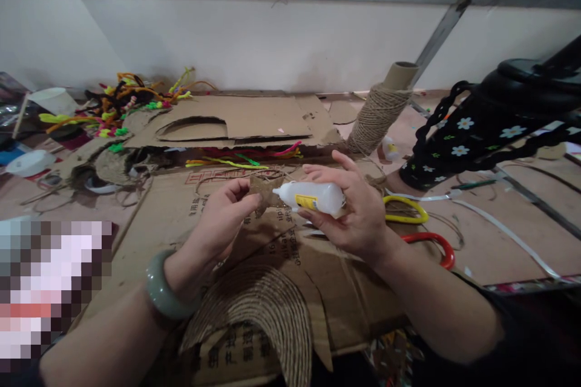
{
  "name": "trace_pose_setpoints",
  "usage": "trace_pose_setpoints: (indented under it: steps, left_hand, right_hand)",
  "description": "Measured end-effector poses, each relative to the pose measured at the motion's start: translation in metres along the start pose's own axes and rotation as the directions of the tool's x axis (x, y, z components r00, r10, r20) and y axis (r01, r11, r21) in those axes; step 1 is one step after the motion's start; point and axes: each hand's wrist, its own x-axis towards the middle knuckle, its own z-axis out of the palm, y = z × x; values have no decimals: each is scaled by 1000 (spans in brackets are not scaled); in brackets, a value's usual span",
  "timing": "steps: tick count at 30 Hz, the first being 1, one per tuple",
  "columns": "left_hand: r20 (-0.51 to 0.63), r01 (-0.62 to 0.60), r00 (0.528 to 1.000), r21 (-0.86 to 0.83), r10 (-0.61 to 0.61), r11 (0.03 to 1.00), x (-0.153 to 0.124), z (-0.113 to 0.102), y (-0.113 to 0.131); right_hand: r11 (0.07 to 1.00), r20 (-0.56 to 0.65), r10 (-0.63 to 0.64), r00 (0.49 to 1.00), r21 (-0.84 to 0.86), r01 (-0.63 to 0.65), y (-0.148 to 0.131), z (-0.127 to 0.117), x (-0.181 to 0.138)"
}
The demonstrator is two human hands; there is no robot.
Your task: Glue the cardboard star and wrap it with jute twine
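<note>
A white glue bottle [313, 196] with a yellow label lies sideways in my right hand [356, 208], its nozzle pointing left. That nozzle meets or nearly meets a small brown piece [262, 193], which looks like cardboard or twine work. My left hand [229, 211] pinches the piece between thumb and fingers. Closer to me, a curved shape covered in rows of twine [267, 296] rests on a printed cardboard sheet [149, 242]. Scissors with one yellow and one red handle loop [429, 242] lie partly beneath my right hand and wrist.
A twine spool [379, 112] leans behind my right hand. To its right stands a black flowered bottle [458, 133]. Cut cardboard [272, 112] lies at the back, with colourful fuzzy stems [136, 100] heaped at left. A white strip [508, 227] crosses the table at right.
</note>
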Motion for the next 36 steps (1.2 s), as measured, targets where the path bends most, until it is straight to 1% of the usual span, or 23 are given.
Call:
trace_pose_setpoints:
  steps: [2,7,9,12,19,24,27,31,36]
  left_hand:
    - [13,9,1000,1,-9,1000,0,0,0]
    - [-10,-19,1000,14,20,1000,1,-1,0]
    - [-8,-16,1000,25,16,1000,1,-1,0]
    - [-10,-10,1000,13,10,1000,1,-1,0]
    - [-38,-40,998,-9,40,999,2,-2,0]
    - [-9,-18,1000,3,18,1000,0,0,0]
    - [-12,-14,1000,-11,14,1000,-1,1,1]
    - [-13,-21,1000,-12,21,1000,0,0,0]
    - [-11,-26,1000,-2,26,1000,0,1,-1]
  right_hand:
    - [1000,-1,2,1000,2,-2,0,0,0]
    - [1000,28,-10,1000,3,10,-1,-1,1]
    - [1000,17,-4,1000,-2,4,0,-1,0]
    - [1000,-2,3,1000,-2,-3,0,-1,0]
    - [1000,22,-20,1000,-6,20,0,-1,1]
    - [1000,11,-16,1000,-1,16,0,-1,0]
    - [1000,4,-9,1000,-7,9,0,-1,0]
    - [999,23,-48,999,8,48,-1,0,0]
    - [1000,17,-8,1000,12,8,-2,1,1]
